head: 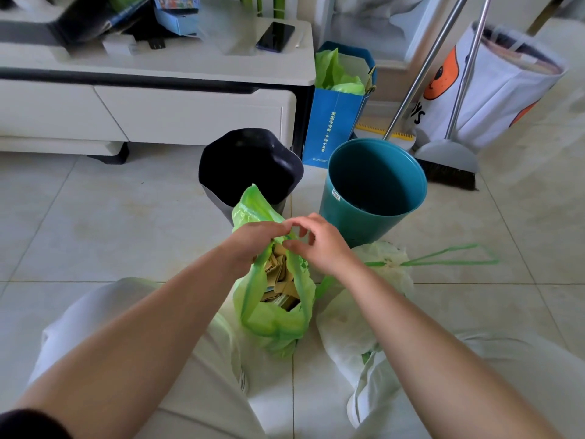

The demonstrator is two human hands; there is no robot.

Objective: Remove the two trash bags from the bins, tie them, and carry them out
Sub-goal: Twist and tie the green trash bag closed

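The open bag (272, 324) stands on the floor (126, 217) before the left bin (218, 198) and right bin (335, 213); the tied bag (345, 327) lies right of it.

On floor (95, 217) btwn person's knees: green bag (272, 324), upright, mouth open, packed w/ tan cardboard scraps. L hand (253, 239) grips the bag's top; R hand (319, 245) pinches a handle strip just beside it, fingertips nearly meeting. White bag (348, 327) w/ green drawstring (449, 258) lies just right of green bag. Behind: black bin (250, 163) & teal bin (364, 213), upright, side by side. Blue paper bag (332, 128) & broom (449, 175) further back.
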